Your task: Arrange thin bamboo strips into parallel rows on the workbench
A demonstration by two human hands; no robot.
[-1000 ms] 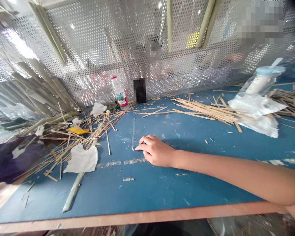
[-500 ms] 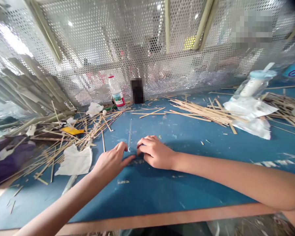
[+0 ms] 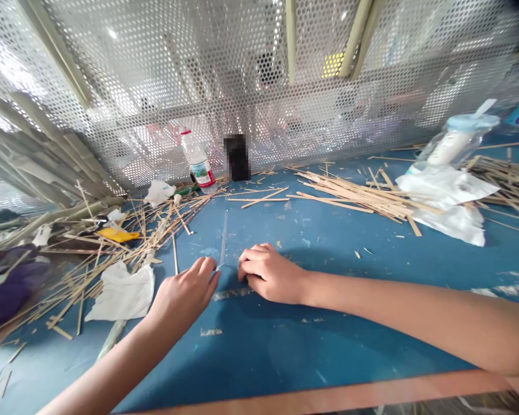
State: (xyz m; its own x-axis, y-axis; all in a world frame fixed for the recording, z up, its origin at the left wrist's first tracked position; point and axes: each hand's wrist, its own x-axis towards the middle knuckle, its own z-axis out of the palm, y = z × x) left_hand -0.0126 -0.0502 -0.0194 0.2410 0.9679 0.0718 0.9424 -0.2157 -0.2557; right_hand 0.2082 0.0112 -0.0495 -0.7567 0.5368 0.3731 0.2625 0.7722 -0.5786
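Note:
A narrow clear strip (image 3: 224, 236) lies on the blue tabletop, pointing away from me. At its near end is my left hand (image 3: 190, 288), thumb and forefinger drawn together; whether they grip the strip is too small to make out. My right hand (image 3: 270, 274) rests on the table just right of the strip, apart from the left. Its fingers are curled downward and their tips are partly hidden, so anything under them does not show.
Thin bamboo strips (image 3: 354, 193) lie at the back right, with more scattered sticks (image 3: 155, 225) on the left. A plastic bottle (image 3: 201, 164) stands before the perforated metal screen (image 3: 125, 75). White tissue (image 3: 127, 291) is by my left forearm; a lidded cup (image 3: 456, 138) stands at right.
My left thumb and forefinger have closed from a spread position near the strip's end. The right hand stays almost in place. The whole view has shifted slightly.

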